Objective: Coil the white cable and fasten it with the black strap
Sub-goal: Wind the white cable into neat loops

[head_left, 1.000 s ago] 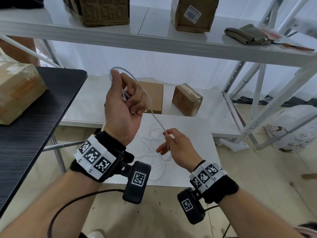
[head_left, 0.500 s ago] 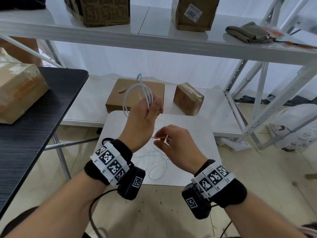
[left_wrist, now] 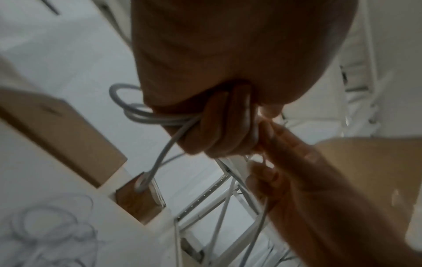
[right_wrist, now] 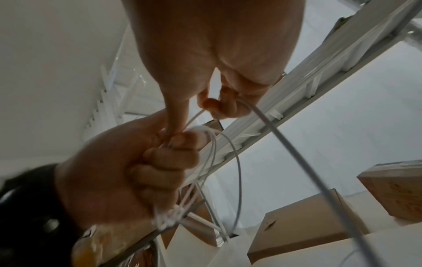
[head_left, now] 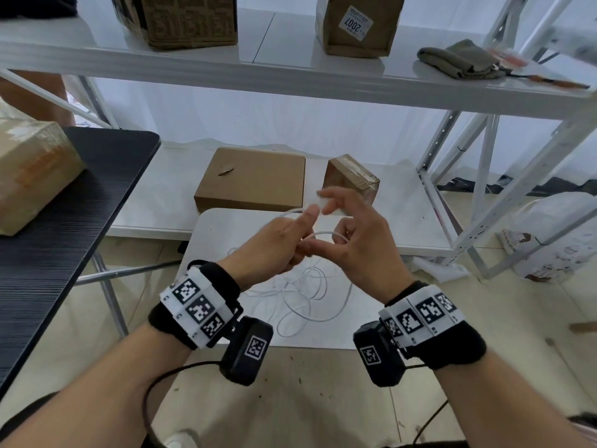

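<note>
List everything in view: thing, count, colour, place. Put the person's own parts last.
white cable: one, white, a few loops held in the hands, the rest hanging to a loose pile on the small white table
small white table: one, white, below the hands
flat cardboard box: one, brown, lower shelf
small cardboard box: one, brown, lower shelf, right of the flat one
shelf boxes: two, brown, upper shelf
folded cloth: one, grey-green, upper shelf, right
black table: one, black, left, carrying a taped box
black strap: not visible
left hand: grips the coiled loops
right hand: fingers pinch the cable's free run
</note>
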